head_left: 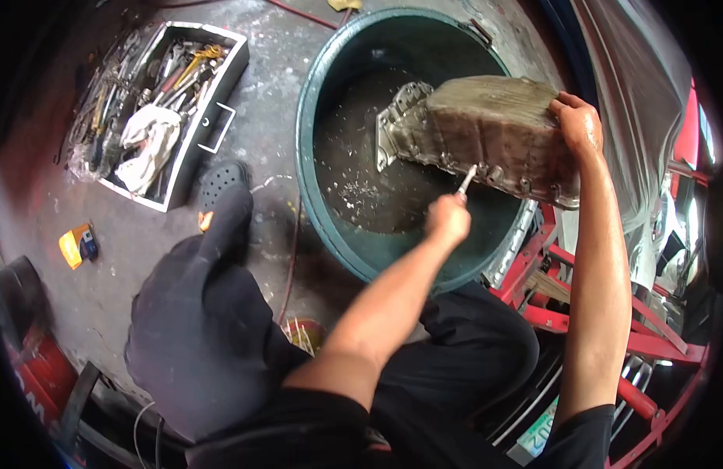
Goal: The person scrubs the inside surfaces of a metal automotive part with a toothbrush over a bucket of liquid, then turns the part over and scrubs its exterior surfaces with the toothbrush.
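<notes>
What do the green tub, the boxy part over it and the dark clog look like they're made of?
Tub: probably plastic, smooth with a soft sheen; the thick rounded edge and even colour suggest it.
Part: likely cast metal, dull and grimy; its ribbed sides and holed edge point that way.
Clog: perhaps foam or rubber, matte, going by its moulded-looking holes.

On our grey floor [134, 258] we see a big green tub [304, 148], a drawer of tools [213, 102], a yellow-and-blue packet [77, 247] and a thin red hose [303, 13].
</notes>
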`<move>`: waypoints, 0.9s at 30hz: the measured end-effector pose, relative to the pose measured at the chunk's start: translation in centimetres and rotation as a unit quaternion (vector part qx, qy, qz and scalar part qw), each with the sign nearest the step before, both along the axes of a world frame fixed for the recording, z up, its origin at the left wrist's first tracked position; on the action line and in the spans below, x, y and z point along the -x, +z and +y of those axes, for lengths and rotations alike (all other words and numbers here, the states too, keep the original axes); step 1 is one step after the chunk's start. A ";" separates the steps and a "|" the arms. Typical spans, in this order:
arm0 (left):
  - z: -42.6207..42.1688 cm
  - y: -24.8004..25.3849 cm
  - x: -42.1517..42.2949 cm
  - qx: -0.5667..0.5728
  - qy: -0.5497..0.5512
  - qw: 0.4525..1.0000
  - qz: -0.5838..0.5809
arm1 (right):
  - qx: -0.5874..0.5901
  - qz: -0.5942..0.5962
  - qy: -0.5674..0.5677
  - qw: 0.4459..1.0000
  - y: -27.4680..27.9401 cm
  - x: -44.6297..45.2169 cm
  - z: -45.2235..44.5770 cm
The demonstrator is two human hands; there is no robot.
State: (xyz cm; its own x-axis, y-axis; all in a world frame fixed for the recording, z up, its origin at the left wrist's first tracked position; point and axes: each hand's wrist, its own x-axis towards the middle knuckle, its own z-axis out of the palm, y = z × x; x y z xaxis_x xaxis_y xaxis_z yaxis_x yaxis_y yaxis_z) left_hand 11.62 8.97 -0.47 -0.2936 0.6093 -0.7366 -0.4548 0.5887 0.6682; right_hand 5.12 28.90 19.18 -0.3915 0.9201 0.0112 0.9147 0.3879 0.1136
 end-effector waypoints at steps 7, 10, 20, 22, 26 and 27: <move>0.9 -3.8 0.1 -0.037 0.041 0.995 0.086 | -0.015 0.010 0.012 1.000 -0.4 -1.0 0.7; 1.1 -8.5 -2.1 -0.012 0.077 0.997 0.008 | -0.002 0.001 -0.008 1.000 -0.2 -0.5 0.5; 6.4 -2.6 -4.6 -0.011 0.361 0.884 -0.297 | -0.004 -0.025 -0.004 1.000 -0.1 3.1 0.8; 9.5 -4.3 -6.8 0.051 0.388 0.908 -0.152 | -0.003 -0.035 0.002 0.999 0.0 3.7 0.6; 11.3 -2.4 -7.5 0.046 0.394 0.901 -0.174 | -0.006 -0.039 -0.001 0.999 -0.1 4.1 0.9; 11.5 -3.5 -7.3 0.077 0.411 0.896 -0.150 | 0.002 -0.039 -0.003 0.999 -0.2 4.3 1.0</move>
